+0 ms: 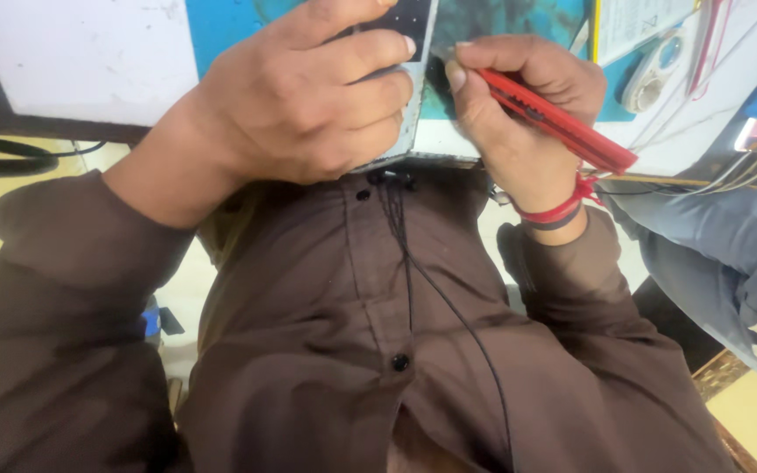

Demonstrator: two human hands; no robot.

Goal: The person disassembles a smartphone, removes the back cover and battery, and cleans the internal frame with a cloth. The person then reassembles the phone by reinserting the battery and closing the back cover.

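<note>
A person in a brown shirt (343, 333) bends over the edge of a workbench (89, 61), the head camera looking straight down chest and arms. The left hand (308, 96) lies with fingers curled over a thin flat panel (413, 52) — a dark-faced board with pale edges — pressing it against the bench's edge. The right hand (519, 105) is clenched around a red tool (562, 123), slim and pen-like, held slanted with its upper end at the panel's right edge, the tip hidden behind the thumb. Red thread and a dark band (558, 213) circle the right wrist. A thin black cord (449, 307) runs down the shirt front. At right, blue-grey cloth (703, 245) — whose, cannot be told.
</note>
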